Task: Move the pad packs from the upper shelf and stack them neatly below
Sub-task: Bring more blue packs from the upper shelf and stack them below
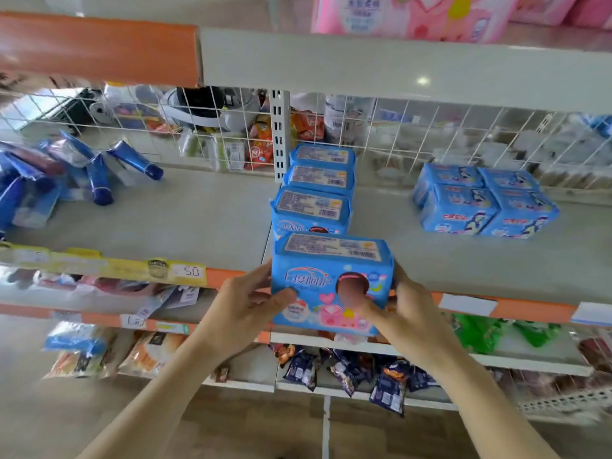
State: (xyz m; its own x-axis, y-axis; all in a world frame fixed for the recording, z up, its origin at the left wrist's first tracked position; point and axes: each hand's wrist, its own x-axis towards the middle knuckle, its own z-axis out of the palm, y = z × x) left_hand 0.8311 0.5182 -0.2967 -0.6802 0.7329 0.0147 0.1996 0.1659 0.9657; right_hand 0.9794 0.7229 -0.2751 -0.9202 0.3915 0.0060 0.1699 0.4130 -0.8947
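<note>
You get bright, even, soft light with hardly a shadow. A small glare spot sits on the upper shelf's pale front edge (423, 81). Wide-angle distortion bows the shelves, and the goods at left, right and bottom edges are smeared by blur.

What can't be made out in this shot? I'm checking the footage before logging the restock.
Head view:
- The held pad pack: its sides are covered by the left hand and right hand; whether it rests on the shelf edge is unclear.
- The pack row behind it: the nearest pack's front is hidden.
- Pink packs: cut off by the top edge.
- Price tags: mostly blurred.
</note>
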